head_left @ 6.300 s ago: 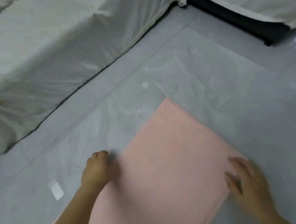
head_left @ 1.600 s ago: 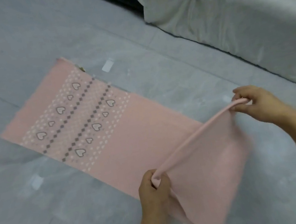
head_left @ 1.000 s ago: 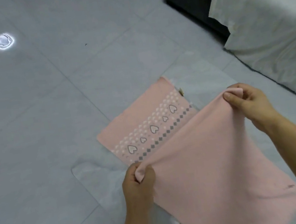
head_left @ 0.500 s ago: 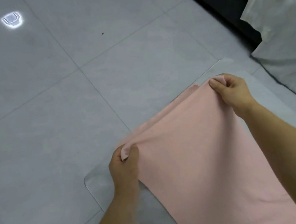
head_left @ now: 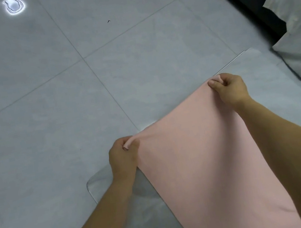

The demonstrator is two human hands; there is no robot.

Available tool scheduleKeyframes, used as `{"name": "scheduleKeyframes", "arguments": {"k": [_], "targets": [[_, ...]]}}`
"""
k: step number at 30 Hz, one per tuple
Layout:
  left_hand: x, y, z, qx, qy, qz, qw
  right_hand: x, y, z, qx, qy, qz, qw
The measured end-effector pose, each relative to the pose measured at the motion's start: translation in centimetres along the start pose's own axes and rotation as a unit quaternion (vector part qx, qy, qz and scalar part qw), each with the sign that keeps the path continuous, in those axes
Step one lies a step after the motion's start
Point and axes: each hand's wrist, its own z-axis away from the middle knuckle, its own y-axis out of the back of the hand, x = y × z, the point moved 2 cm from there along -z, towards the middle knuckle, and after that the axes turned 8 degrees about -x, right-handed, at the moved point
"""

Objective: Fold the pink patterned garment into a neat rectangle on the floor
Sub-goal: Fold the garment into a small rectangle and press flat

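Nearest, the left hand [head_left: 123, 153] pinches one corner of the pink garment [head_left: 202, 160], fingers curled tight on it, at the near edge of a clear floor mat [head_left: 264, 68]. Farther along, the right hand [head_left: 229, 89] grips the other corner the same way (only plain pink shows), the cloth stretched between them. Beyond lie grey floor tiles [head_left: 66, 107] and a white-draped sofa [head_left: 300, 17].
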Motion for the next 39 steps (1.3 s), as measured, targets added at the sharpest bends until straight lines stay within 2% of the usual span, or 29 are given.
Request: {"name": "scheduleKeyframes", "arguments": {"k": [3,5,6,8,9,11,13,16,19,23,26,28,30,34,37,39], "targets": [[0.2,-0.3,0.5,0.029,-0.068,-0.082,0.994,0.4,0.4,1.1,0.043,-0.016,0.111,0.993],[0.6,-1.0,1.9,0.041,-0.161,-0.193,0.967,0.5,0.3,2.8,0.076,0.057,0.228,0.969],[0.6,-1.8,2.8,0.021,-0.219,-0.257,0.941,0.7,-0.1,4.0,0.068,0.102,0.285,0.951],[-0.3,-4.2,4.8,-0.063,-0.301,-0.378,0.873,1.8,-1.0,6.1,-0.016,0.147,0.371,0.917],[-1.2,-5.4,5.4,-0.096,-0.309,-0.434,0.841,2.6,-1.5,7.0,-0.067,0.141,0.399,0.904],[-2.2,-6.9,5.9,-0.131,-0.278,-0.509,0.804,4.5,-1.9,8.3,-0.129,0.105,0.429,0.888],[-2.7,-7.6,5.8,-0.150,-0.244,-0.543,0.790,5.6,-1.5,9.0,-0.150,0.070,0.423,0.891],[-2.6,-8.2,6.5,-0.160,-0.203,-0.547,0.796,6.9,0.2,11.0,-0.168,0.064,0.433,0.883],[-3.4,-10.0,11.3,-0.176,-0.246,-0.555,0.775,9.8,3.0,15.4,-0.194,0.077,0.476,0.854],[-7.6,-13.6,21.9,-0.291,-0.366,-0.519,0.716,15.6,7.8,22.7,-0.239,0.056,0.491,0.836],[-11.4,-16.2,28.9,-0.389,-0.358,-0.539,0.656,19.8,11.0,27.5,-0.263,0.033,0.497,0.827],[-13.7,-17.5,32.1,-0.422,-0.342,-0.561,0.625,21.9,12.8,30.0,-0.272,0.023,0.498,0.823],[-15.4,-18.5,33.8,-0.421,-0.331,-0.576,0.618,23.7,14.1,32.0,-0.286,0.026,0.506,0.813],[-16.9,-19.6,35.1,-0.368,-0.302,-0.591,0.651,26.3,14.4,33.7,-0.285,0.080,0.565,0.770],[-17.1,-19.7,35.0,-0.334,-0.307,-0.576,0.680,27.0,14.2,32.9,-0.243,0.096,0.565,0.783],[-17.1,-19.6,34.7,-0.313,-0.322,-0.557,0.699,26.5,14.1,32.7,-0.187,0.147,0.573,0.784]]}}
